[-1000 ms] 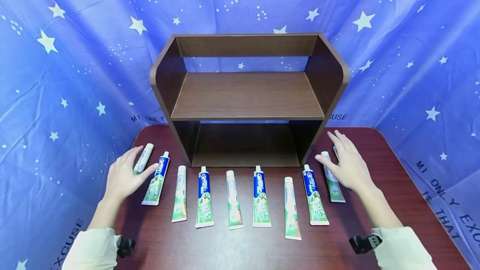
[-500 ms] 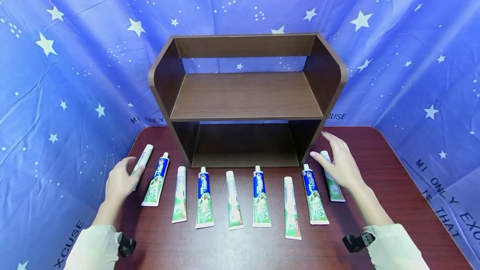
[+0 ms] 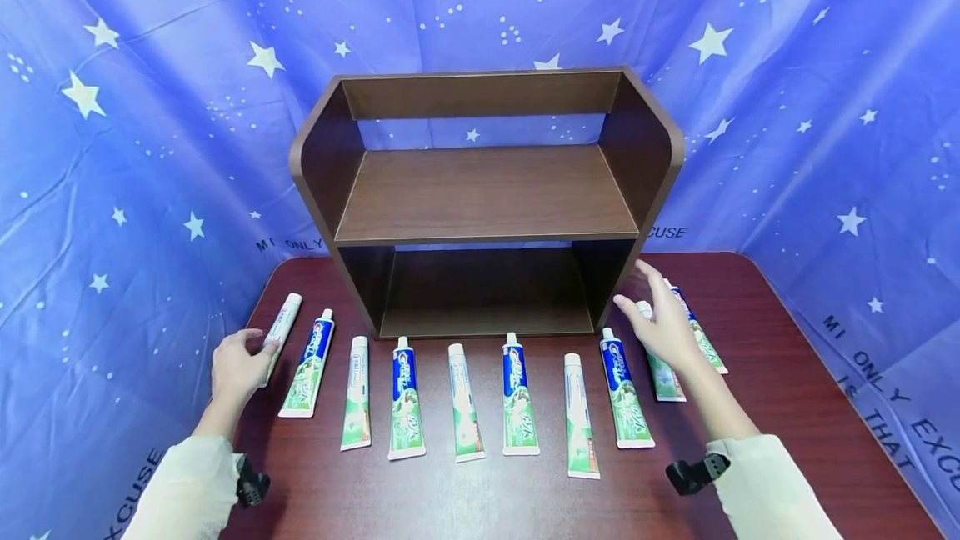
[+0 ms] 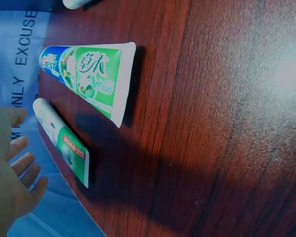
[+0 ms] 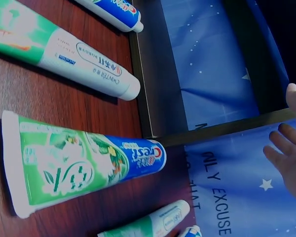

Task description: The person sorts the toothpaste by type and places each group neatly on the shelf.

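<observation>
My left hand (image 3: 238, 367) hovers beside the leftmost white-and-green toothpaste tube (image 3: 282, 320), overlapping its lower part in the head view. The left wrist view shows those fingers (image 4: 22, 163) relaxed and apart from the tube. Just right of it lies a blue-and-green Crest toothpaste tube (image 3: 308, 369). On the other side, my right hand (image 3: 663, 327) is held over a white-and-green tube (image 3: 666, 375), partly hiding it, with thumb and fingers spread and nothing between them. A Crest tube (image 3: 626, 394) lies to its left and another Crest tube (image 3: 697, 329) to its right, partly covered by the hand.
A brown two-tier shelf (image 3: 487, 190) stands at the back of the dark red table (image 3: 465, 502). Before it lies a row of several toothpaste tubes, white-and-green ones alternating with Crest ones, caps toward the shelf. A blue star-patterned curtain (image 3: 172, 148) surrounds the table.
My left hand has moved down and slightly left, uncovering more of the leftmost tube. My right hand has shifted left, and the rightmost Crest tube now shows. The view has turned slightly.
</observation>
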Demonstrator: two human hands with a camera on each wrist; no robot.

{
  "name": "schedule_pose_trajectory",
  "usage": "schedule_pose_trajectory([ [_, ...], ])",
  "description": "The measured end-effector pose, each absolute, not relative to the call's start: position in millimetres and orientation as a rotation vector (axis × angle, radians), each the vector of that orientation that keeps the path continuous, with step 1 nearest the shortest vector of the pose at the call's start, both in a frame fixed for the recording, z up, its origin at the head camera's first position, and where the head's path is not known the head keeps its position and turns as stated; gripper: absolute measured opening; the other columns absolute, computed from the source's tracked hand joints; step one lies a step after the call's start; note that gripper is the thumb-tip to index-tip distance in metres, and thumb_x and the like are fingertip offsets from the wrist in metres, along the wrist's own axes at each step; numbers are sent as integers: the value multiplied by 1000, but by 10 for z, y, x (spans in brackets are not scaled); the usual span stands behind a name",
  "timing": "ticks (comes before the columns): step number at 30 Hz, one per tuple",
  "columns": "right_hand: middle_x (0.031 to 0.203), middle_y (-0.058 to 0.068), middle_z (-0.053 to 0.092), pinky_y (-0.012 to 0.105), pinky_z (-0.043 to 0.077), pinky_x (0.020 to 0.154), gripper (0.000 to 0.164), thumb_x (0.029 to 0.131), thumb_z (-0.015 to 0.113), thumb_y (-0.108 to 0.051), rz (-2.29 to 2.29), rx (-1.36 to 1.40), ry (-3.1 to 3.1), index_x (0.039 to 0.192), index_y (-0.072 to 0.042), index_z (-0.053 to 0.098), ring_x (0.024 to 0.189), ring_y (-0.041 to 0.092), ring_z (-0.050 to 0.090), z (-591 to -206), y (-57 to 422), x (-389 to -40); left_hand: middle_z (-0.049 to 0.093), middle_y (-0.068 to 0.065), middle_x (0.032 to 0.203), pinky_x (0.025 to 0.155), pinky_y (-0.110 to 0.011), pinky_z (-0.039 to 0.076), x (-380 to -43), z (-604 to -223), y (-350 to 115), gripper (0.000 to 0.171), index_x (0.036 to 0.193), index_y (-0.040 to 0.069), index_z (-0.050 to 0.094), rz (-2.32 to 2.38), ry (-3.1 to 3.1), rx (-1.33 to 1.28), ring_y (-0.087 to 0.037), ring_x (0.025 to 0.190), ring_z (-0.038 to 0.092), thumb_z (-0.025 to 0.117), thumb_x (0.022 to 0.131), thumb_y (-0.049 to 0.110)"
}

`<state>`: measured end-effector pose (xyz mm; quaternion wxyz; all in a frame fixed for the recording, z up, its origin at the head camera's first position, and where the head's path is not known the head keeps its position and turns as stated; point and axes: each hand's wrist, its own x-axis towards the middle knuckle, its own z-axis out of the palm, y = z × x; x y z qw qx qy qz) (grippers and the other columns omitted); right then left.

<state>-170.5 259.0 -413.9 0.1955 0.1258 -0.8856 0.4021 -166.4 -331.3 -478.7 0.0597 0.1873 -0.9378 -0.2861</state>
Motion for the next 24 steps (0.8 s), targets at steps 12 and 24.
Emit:
schedule_pose_trajectory([
  [12, 99, -18, 62, 2, 49, 78, 34, 91, 58, 4, 1688, 19, -2150, 124, 12, 51, 89, -14, 59, -4315, 2534, -1849, 42, -36, 135, 106, -58, 34, -1905, -4774, -3456, 55, 133, -7, 42, -941, -2958, 689, -51, 126, 38, 50, 96, 32],
  [24, 86, -19, 64, 8, 54, 74, 15, 90, 63, -2, 1877, -109, -2036, 99, -14, 61, 80, -8, 64, -4262, 2518, -1950, 39, -35, 139, 107, -55, 35, -2055, -4838, -3546, 57, 134, -7, 41, -1146, -2985, 801, -47, 127, 38, 48, 96, 35],
])
